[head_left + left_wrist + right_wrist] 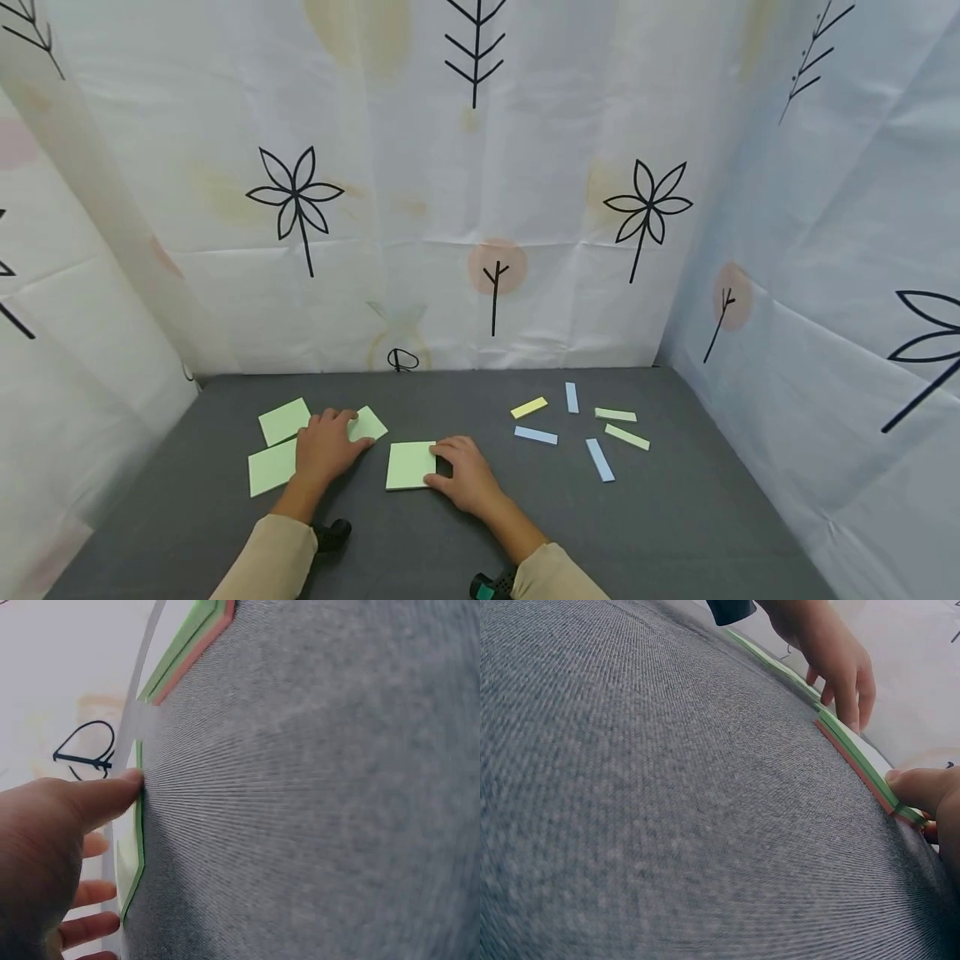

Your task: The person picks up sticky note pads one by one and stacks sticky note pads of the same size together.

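Observation:
Toward the left of the grey table, my left hand (326, 446) holds a light green sticky note pad (366, 423) by its edges, covering part of it. In the left wrist view the thumb (124, 791) touches the near edge of that pad (131, 855). My right hand (467, 477) grips the right side of another green pad (408, 467), which lies on the table. Seen from the right wrist, this pad (859, 757) is a stack, green above and pinkish-red at the bottom, with the thumb (904, 784) against it.
Two more green pads (285, 422) (272, 469) lie left of my left hand, the nearer partly hidden. To the right are scattered narrow strips: one yellow (529, 407), several blue (536, 435) and two pale green (627, 437). Patterned white cloth (420, 292) borders the table's back and sides.

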`<state>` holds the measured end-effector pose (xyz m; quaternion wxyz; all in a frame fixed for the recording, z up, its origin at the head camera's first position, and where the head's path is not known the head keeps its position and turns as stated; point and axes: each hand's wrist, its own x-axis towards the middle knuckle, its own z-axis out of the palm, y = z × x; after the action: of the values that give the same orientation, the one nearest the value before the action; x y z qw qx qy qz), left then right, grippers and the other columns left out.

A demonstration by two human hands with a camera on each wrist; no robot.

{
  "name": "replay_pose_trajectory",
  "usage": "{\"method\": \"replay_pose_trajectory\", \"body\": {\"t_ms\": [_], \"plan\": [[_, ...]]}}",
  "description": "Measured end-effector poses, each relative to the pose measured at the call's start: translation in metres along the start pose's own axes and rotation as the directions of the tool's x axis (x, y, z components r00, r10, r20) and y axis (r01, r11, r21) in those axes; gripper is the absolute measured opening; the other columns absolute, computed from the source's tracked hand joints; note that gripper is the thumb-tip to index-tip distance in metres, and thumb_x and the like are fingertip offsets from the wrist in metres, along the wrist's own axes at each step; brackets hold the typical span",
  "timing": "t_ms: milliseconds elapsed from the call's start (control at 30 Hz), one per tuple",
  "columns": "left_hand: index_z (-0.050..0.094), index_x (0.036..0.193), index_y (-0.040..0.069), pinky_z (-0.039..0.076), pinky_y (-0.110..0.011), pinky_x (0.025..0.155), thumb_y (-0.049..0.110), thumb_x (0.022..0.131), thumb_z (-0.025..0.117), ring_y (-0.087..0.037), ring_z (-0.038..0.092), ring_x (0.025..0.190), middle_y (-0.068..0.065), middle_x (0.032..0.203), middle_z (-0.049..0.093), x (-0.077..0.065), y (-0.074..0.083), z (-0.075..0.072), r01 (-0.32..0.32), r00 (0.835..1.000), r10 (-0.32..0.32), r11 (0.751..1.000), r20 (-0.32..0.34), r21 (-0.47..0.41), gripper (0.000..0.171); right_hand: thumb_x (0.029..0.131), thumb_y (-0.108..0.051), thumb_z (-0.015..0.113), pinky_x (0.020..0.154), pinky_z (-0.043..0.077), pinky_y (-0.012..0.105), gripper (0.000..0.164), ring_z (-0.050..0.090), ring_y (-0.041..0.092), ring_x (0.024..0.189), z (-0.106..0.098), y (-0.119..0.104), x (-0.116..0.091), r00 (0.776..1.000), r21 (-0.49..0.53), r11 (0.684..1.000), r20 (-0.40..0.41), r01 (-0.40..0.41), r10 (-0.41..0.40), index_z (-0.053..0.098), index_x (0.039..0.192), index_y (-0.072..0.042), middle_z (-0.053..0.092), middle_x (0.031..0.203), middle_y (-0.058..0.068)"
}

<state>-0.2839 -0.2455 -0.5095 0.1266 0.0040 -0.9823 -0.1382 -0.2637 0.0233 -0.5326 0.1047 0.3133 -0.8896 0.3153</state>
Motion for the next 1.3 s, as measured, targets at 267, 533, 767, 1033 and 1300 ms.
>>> {"method": "replay_pose_trajectory", "body": {"t_ms": [267,533,767,1033,1300], "plan": [[0.064,0.124,0.007,0.040,-0.063,0.084,0.034,0.076,0.082,-0.048,0.051,0.110,-0.023,0.121,0.060,0.007,-0.011,-0.005,-0.035,0.990,0.042,0.998,0.138,-0.055,0.057,0.087,-0.028,0.074,0.098,0.041,0.037,0.042,0.052,0.023,0.117,0.000,0.001,0.000,1.000,0.007,1.000,0.007,-0.011,0.011,0.066,0.122,-0.006,0.062,0.122,0.005],[0.066,0.121,0.006,0.039,-0.058,0.095,0.006,0.072,0.083,-0.046,0.051,0.119,-0.022,0.124,0.061,0.010,-0.018,-0.016,-0.120,0.951,0.179,0.965,0.252,-0.231,0.052,0.087,-0.028,0.074,0.098,0.041,0.037,0.041,0.052,0.023,0.117,-0.001,0.001,-0.001,1.000,0.003,1.000,0.010,-0.017,0.017,0.067,0.122,-0.006,0.062,0.121,0.005],[0.067,0.118,0.004,0.037,-0.061,0.095,0.010,0.074,0.080,-0.048,0.050,0.119,-0.025,0.126,0.058,0.004,-0.018,-0.011,-0.196,0.952,0.253,0.936,0.171,-0.292,0.047,0.087,-0.029,0.074,0.098,0.041,0.036,0.041,0.052,0.023,0.117,0.000,0.000,-0.002,1.000,0.000,1.000,0.010,-0.018,0.018,0.067,0.121,-0.007,0.062,0.121,0.005],[0.068,0.115,0.009,0.037,-0.064,0.087,0.042,0.079,0.077,-0.046,0.050,0.112,-0.022,0.119,0.058,-0.005,-0.005,0.007,-0.130,0.991,0.128,0.987,-0.022,-0.098,0.050,0.088,-0.029,0.073,0.098,0.041,0.037,0.041,0.051,0.024,0.117,0.000,0.000,-0.002,1.000,-0.005,1.000,0.012,-0.017,0.017,0.066,0.122,-0.007,0.062,0.121,0.005],[0.062,0.116,0.004,0.030,-0.063,0.090,0.052,0.075,0.078,-0.045,0.046,0.110,-0.023,0.114,0.052,-0.015,0.011,0.010,0.030,1.000,-0.030,0.999,-0.007,-0.045,0.065,0.087,-0.029,0.074,0.098,0.041,0.036,0.041,0.051,0.023,0.117,0.002,0.001,-0.001,0.999,-0.007,0.999,0.016,-0.032,0.032,0.067,0.121,-0.007,0.062,0.121,0.004]]}}
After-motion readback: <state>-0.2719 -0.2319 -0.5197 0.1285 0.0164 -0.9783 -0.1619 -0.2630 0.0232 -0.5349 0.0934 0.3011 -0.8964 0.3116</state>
